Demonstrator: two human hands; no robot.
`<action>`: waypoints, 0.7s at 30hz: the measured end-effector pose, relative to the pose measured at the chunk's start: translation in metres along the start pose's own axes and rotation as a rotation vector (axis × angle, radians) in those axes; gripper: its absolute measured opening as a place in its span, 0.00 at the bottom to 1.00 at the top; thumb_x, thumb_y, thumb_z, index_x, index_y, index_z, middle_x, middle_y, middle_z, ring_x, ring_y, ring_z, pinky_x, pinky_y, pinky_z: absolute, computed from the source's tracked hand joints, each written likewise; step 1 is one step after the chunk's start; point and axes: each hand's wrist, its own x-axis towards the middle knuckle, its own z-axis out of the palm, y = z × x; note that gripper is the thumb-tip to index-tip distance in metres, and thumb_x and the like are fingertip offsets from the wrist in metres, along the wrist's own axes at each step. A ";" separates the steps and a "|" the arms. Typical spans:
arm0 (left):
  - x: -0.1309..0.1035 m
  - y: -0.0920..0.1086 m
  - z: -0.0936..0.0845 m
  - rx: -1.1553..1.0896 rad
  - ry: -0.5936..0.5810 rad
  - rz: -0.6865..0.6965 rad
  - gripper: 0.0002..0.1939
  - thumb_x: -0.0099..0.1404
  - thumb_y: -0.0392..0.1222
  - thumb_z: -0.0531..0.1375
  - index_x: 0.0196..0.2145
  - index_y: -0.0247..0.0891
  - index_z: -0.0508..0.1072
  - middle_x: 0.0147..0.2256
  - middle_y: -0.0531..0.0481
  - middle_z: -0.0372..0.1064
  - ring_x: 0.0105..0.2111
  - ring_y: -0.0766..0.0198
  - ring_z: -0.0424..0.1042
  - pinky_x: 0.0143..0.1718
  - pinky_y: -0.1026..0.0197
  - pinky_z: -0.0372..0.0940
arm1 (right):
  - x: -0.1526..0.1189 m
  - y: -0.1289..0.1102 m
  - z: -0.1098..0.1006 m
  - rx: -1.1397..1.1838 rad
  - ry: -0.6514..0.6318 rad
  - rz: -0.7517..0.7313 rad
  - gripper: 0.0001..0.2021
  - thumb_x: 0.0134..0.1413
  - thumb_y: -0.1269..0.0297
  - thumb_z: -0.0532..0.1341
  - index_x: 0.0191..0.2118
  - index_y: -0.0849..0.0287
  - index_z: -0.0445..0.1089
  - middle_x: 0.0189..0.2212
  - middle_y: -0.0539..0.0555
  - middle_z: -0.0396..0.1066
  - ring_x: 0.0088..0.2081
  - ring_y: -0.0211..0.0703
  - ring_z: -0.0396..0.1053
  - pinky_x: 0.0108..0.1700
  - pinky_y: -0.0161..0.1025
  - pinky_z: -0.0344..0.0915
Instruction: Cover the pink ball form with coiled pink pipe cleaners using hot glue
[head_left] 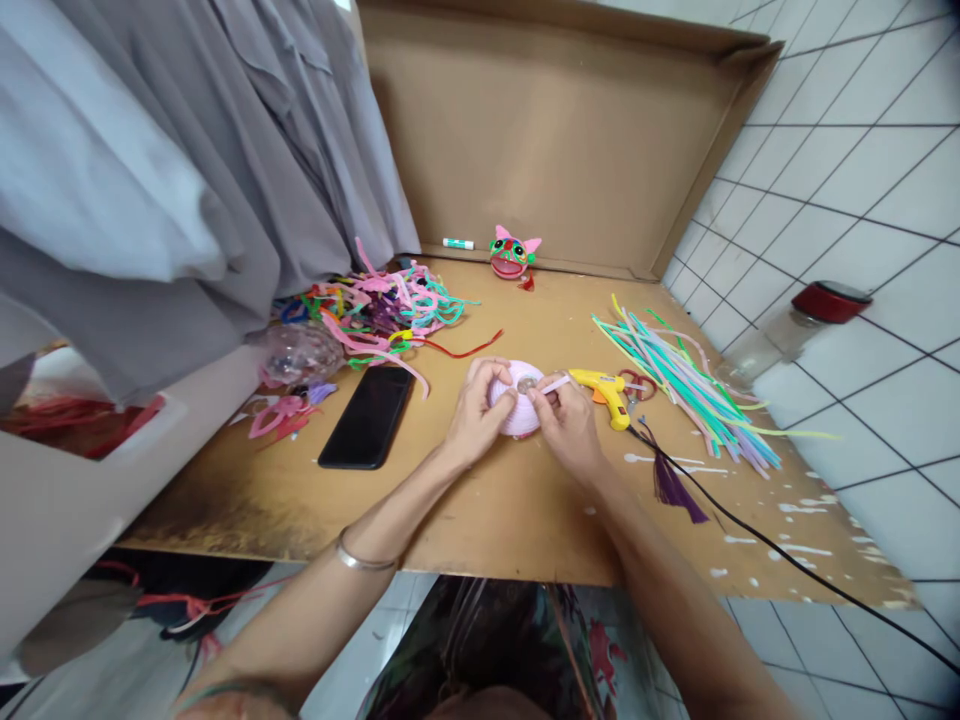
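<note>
While both hands work in close at the middle of the table, a ridged lilac disc [517, 424] sits right between them.

Left hand [482, 408] has its thumb and fingers closed on the disc's left side, and the right hand [564, 418] is pinched narrow at the other side, with a pale strip [556, 384] at its fingertips. Can't tell if the disc touches the tabletop [480, 515] or is held just above it. A yellow glue gun [600, 382] lies just beyond the right hand, next to red-handled scissors [642, 384], with a purple tassel [675, 490] nearer the front edge. Black phone [367, 418] is over on the left, btw.
</note>
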 end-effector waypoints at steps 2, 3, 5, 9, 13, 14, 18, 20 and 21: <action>0.000 -0.001 0.000 0.007 0.002 0.004 0.04 0.60 0.37 0.55 0.35 0.40 0.63 0.46 0.45 0.64 0.51 0.56 0.66 0.57 0.51 0.60 | 0.000 0.000 0.000 -0.004 0.000 0.001 0.06 0.60 0.63 0.57 0.32 0.55 0.64 0.30 0.53 0.70 0.32 0.44 0.68 0.37 0.41 0.63; 0.000 -0.001 0.000 0.008 0.001 0.007 0.04 0.60 0.37 0.55 0.35 0.40 0.63 0.46 0.45 0.64 0.51 0.56 0.66 0.56 0.51 0.61 | -0.001 0.000 0.000 -0.004 0.000 0.003 0.06 0.61 0.63 0.57 0.32 0.55 0.64 0.30 0.53 0.70 0.32 0.44 0.68 0.36 0.40 0.63; 0.001 -0.001 0.000 0.006 0.002 0.009 0.03 0.60 0.37 0.55 0.35 0.40 0.63 0.46 0.45 0.64 0.51 0.56 0.66 0.56 0.51 0.61 | -0.001 0.000 0.000 -0.002 -0.002 0.004 0.07 0.61 0.62 0.57 0.32 0.55 0.64 0.30 0.53 0.70 0.32 0.43 0.67 0.36 0.40 0.63; 0.001 0.002 0.000 -0.003 -0.002 0.001 0.03 0.60 0.37 0.55 0.34 0.40 0.64 0.46 0.45 0.65 0.51 0.56 0.66 0.56 0.50 0.61 | 0.000 0.000 -0.001 0.008 0.000 -0.008 0.07 0.61 0.62 0.57 0.32 0.55 0.64 0.31 0.53 0.70 0.33 0.44 0.68 0.37 0.41 0.64; 0.001 0.003 -0.001 -0.009 -0.006 0.007 0.03 0.60 0.36 0.55 0.34 0.40 0.64 0.46 0.45 0.65 0.52 0.56 0.66 0.56 0.50 0.61 | 0.000 0.000 -0.001 0.004 -0.007 -0.007 0.07 0.62 0.61 0.57 0.32 0.55 0.64 0.31 0.53 0.70 0.33 0.44 0.68 0.37 0.41 0.65; 0.001 0.003 -0.001 -0.009 -0.007 0.010 0.03 0.60 0.36 0.55 0.34 0.40 0.64 0.46 0.45 0.65 0.52 0.55 0.66 0.56 0.50 0.61 | 0.000 0.000 -0.001 0.001 -0.007 -0.006 0.07 0.62 0.61 0.57 0.32 0.55 0.64 0.31 0.53 0.70 0.33 0.44 0.68 0.37 0.41 0.65; 0.001 0.001 -0.001 -0.010 -0.013 0.015 0.04 0.59 0.36 0.54 0.34 0.40 0.64 0.47 0.44 0.65 0.53 0.55 0.66 0.57 0.49 0.61 | 0.000 0.001 -0.001 -0.011 -0.008 -0.001 0.07 0.62 0.61 0.57 0.32 0.55 0.64 0.31 0.53 0.70 0.32 0.44 0.68 0.37 0.41 0.64; 0.001 0.001 -0.002 -0.003 -0.017 0.017 0.05 0.59 0.36 0.54 0.34 0.40 0.64 0.47 0.44 0.65 0.53 0.55 0.66 0.57 0.49 0.61 | 0.000 0.000 -0.001 -0.012 -0.009 0.006 0.07 0.61 0.61 0.57 0.32 0.55 0.64 0.31 0.53 0.70 0.32 0.43 0.67 0.37 0.41 0.64; 0.000 0.001 -0.002 0.003 -0.020 0.019 0.05 0.59 0.35 0.54 0.35 0.40 0.64 0.47 0.44 0.65 0.52 0.55 0.66 0.56 0.49 0.62 | 0.000 0.000 -0.001 -0.010 -0.009 0.009 0.07 0.61 0.61 0.57 0.32 0.55 0.64 0.30 0.53 0.70 0.32 0.43 0.67 0.36 0.41 0.63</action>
